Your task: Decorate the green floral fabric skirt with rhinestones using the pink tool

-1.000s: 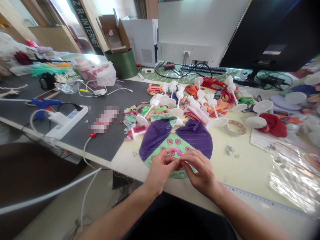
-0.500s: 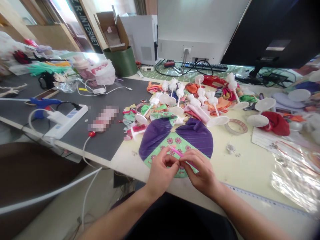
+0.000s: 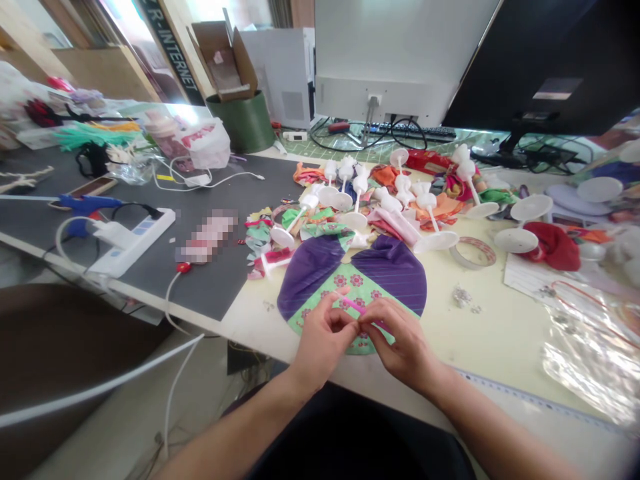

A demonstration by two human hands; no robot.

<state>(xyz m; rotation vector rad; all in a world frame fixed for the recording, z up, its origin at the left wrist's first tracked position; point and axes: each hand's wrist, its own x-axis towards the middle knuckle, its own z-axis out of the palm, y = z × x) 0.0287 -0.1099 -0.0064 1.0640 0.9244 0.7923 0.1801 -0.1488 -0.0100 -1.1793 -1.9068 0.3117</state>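
Note:
Over the front of a round cloth piece, my left hand point(image 3: 323, 340) and my right hand point(image 3: 400, 337) meet with fingertips pinched together. A thin pink stick-like tool point(image 3: 354, 306) lies across the fingers of my right hand, its tip pointing up and left toward my left index finger; its exact kind is unclear. Whatever my left fingertips pinch is too small or hidden to make out. Beneath both hands is the cloth point(image 3: 395, 270), with purple striped side panels and green flowered panels, flat on the table.
White figure-like stands point(image 3: 361, 193) crowd behind the cloth among colourful fabric scraps point(image 3: 437, 210). To the right are a tape roll point(image 3: 473, 253), small shiny bits point(image 3: 463, 295) and a clear plastic bag point(image 3: 585, 363). A power strip point(image 3: 135, 243) and glue gun point(image 3: 87, 205) lie left.
The pink tool has tilted slightly between my fingers. Both hands stay in nearly the same place, and the cloth has not moved.

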